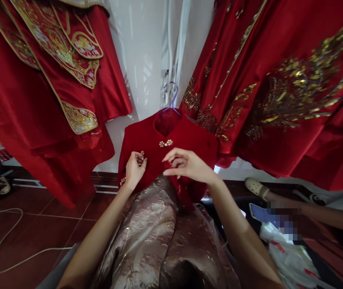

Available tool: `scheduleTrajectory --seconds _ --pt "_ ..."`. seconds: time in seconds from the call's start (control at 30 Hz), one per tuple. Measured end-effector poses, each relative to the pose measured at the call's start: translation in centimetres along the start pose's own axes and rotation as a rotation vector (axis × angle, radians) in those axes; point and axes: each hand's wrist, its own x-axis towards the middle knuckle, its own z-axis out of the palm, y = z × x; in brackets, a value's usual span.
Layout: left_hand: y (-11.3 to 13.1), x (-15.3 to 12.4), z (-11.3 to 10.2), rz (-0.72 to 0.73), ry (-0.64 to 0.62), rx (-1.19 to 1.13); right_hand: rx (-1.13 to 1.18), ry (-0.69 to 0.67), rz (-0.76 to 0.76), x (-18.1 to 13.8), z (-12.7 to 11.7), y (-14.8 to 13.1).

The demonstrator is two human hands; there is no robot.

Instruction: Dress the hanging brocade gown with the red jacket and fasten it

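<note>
A dark red garment (147, 134) hangs from a purple hanger (173, 105) in front of me. Pearl-like flower ornaments (165, 143) sit below its neckline. At the garment's left part, my left hand (135, 169) is closed in a pinch, with a small jewelled ornament (142, 153) at its fingertips. My right hand (187, 164) hovers over the middle of the chest, its thumb and fingers curled around a small shiny red piece (168, 164) whose kind I cannot make out. Below both hands, a shimmering brownish-pink cloth (147, 224) covers my lap.
Red embroidered gowns hang on the left (69, 80) and right (294, 100). A white cable (5, 241) curls across the tiled floor. At the lower right are a phone (258, 212), plastic bags (291, 257) and another person's leg with a beige clog (256, 187).
</note>
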Motion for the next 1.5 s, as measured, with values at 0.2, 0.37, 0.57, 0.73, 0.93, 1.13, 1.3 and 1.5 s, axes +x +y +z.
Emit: scheduleTrajectory --seconds 0.2,0.37,0.57,0.73,0.93,1.13,1.3,1.5 --pt "-0.3 0.5 -0.1 -0.094 -0.015 -0.28 -0.057 0.297 -0.036 4.5 3.7 5.7" --pt "-0.8 0.8 -0.5 -0.238 -0.045 -0.513 -0.185 0.433 -0.076 6.8 6.0 7.5" --pt "-0.8 1.0 -1.2 -0.279 -0.08 -0.597 -0.357 0.505 -0.085 7.4 6.5 7.9" --pt "-1.0 1.1 -1.5 -0.198 -0.09 -0.45 -0.432 0.521 -0.126 7.6 6.8 8.2" --pt "-1.4 1.4 -2.0 -0.132 -0.124 -0.347 -0.441 0.565 -0.112 7.6 7.2 8.3" --pt "-2.1 2.3 -2.1 -0.084 -0.159 -0.265 -0.464 0.569 -0.11 7.8 7.2 8.6" --pt "-2.1 3.1 -2.2 -0.01 -0.24 -0.257 -0.449 0.581 -0.103 7.9 7.0 8.6" --pt "-3.5 0.3 -1.4 -0.017 -0.148 -0.264 -0.274 0.338 -0.062 5.2 5.8 8.1"
